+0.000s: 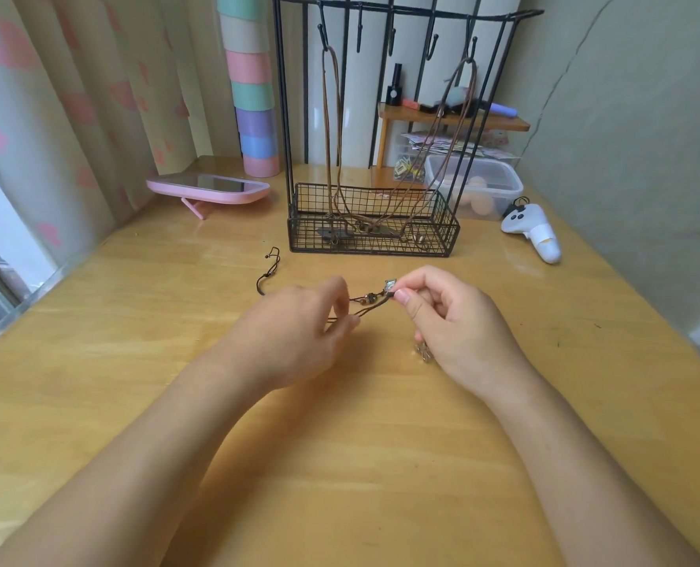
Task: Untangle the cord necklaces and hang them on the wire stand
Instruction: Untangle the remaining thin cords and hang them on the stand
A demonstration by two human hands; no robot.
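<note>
On the tabletop [135, 362], the wire stand [381, 249] carries 2 brown necklaces [327, 116] on its hooks, their pendants pooled in its basket base. A clear plastic box [499, 186] behind holds pale rounded things, too blurred to name. The left hand [299, 333] pinches the cord necklace [371, 306]; the right hand [459, 321] pinches its beaded pendant end, just above the tabletop. Best to ease the loops apart slowly and not tug. A black cord [270, 268] lies loose nearby.
</note>
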